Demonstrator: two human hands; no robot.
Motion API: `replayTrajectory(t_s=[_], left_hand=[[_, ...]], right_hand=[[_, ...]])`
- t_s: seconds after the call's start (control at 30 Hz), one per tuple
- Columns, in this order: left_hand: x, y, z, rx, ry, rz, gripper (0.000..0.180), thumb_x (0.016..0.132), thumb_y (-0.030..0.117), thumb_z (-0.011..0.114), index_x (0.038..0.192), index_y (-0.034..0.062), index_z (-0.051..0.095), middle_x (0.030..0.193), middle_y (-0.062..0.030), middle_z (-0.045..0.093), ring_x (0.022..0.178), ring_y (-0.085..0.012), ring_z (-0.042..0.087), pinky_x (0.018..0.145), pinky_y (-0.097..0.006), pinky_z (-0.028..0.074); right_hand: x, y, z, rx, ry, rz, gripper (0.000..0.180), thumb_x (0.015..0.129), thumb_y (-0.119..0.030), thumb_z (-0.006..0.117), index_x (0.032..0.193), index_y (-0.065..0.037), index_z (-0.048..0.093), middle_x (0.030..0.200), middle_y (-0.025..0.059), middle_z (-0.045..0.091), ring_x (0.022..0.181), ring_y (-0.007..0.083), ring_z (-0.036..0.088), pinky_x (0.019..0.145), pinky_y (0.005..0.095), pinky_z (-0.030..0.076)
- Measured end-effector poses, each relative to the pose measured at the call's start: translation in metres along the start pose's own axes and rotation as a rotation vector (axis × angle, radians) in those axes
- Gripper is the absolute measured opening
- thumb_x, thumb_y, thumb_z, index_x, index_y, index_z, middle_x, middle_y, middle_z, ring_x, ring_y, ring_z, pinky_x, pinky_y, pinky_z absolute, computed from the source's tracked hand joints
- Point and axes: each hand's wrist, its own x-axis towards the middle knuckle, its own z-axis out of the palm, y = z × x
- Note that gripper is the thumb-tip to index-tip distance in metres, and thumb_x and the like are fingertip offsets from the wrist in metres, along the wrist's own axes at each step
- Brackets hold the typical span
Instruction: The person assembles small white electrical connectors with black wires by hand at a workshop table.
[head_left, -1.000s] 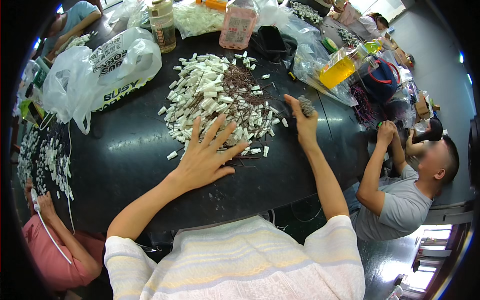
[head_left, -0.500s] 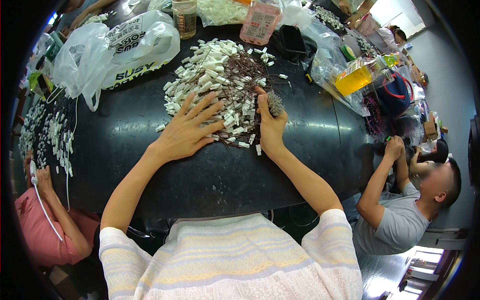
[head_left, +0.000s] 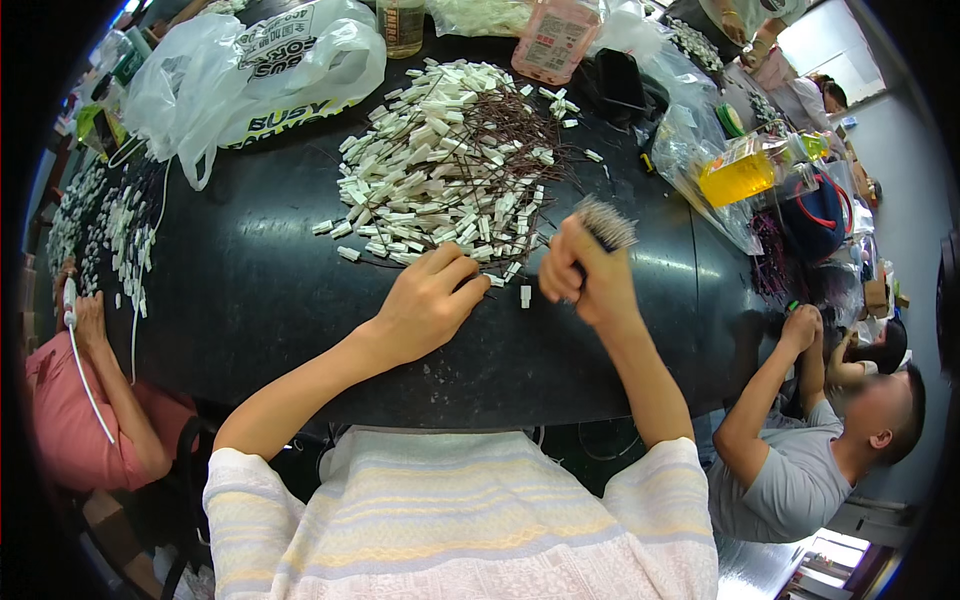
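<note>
Fingers of the right hand (head_left: 585,278) clench a bundle of wired pieces (head_left: 603,222); left hand (head_left: 432,305) fingers curl on the pile (head_left: 450,160) edge. Best to pick one piece cleanly, ends aligned.

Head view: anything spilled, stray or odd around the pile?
Only strays: one white piece lies alone between the left hand and right hand, and a few sit scattered off the pile's left edge.

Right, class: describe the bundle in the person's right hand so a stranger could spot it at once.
Start at the dark table and its heap of white pieces. At the heap's near right edge, the right hand grips a bundle of thin rods. Unlike the scattered pieces, it is packed tight, ends up.
</note>
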Motion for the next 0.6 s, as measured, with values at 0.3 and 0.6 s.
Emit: replayTrajectory(t_s=[0.3, 0.6], left_hand=[[-0.002, -0.002, -0.007, 0.0, 0.135, -0.043, 0.026, 0.063, -0.005, 0.063, 0.089, -0.0006, 0.059, 0.081, -0.0095, 0.054, 0.072, -0.026, 0.051, 0.061, -0.035, 0.043], [-0.008, -0.041, -0.054, 0.42, 0.017, -0.389, 0.062, 0.074, 0.024, 0.067, 0.126, 0.005, 0.041, 0.133, -0.0233, 0.031, 0.125, -0.0392, 0.027, 0.098, -0.047, 0.026]], right_hand=[[-0.015, 0.013, 0.0, 0.126, -0.134, 0.49, 0.008, 0.08, -0.005, 0.056, 0.079, -0.004, 0.048, 0.048, -0.0034, 0.033, 0.035, 0.0054, 0.028, 0.033, 0.0234, 0.02], [-0.003, 0.014, 0.0, -0.672, 0.169, -0.185, 0.014, 0.077, -0.003, 0.064, 0.088, -0.001, 0.055, 0.073, -0.001, 0.056, 0.064, 0.0036, 0.048, 0.056, 0.0199, 0.041]])
